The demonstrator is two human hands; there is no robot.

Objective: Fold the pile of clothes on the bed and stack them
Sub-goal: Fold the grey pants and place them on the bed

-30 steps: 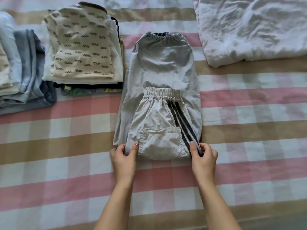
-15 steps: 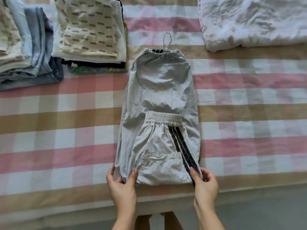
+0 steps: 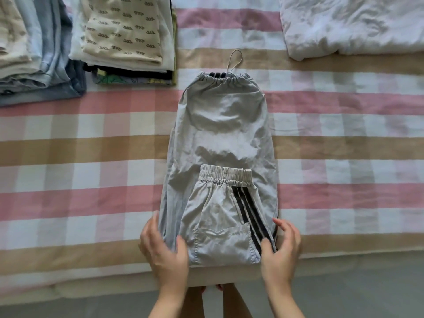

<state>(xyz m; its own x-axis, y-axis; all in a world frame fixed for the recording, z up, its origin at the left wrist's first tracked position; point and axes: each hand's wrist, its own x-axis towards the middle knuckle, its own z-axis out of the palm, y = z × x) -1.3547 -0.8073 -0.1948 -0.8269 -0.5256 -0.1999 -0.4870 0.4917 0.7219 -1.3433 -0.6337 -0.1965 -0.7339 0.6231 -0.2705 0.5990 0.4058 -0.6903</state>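
Grey trousers (image 3: 220, 134) with dark side stripes lie lengthwise on the checked bed sheet (image 3: 91, 175). Their lower part is folded up, so one elastic cuff rests on the middle and a gathered cuff with a cord loop points away from me. My left hand (image 3: 165, 249) holds the near left corner of the fold, thumb on top and fingers along the edge. My right hand (image 3: 281, 251) holds the near right corner by the stripes, thumb on the cloth, fingers loosely spread. Motion blurs both hands.
Two stacks of folded clothes stand at the far left: a blue and beige one (image 3: 34, 53) and one topped by a cream patterned garment (image 3: 124, 33). A crumpled white cloth (image 3: 355, 26) lies at the far right. The bed's near edge (image 3: 91, 281) runs just under my hands.
The trousers have slid toward me along the sheet to the bed's near edge, with both hands at the fold. My fingers are now more spread than before.
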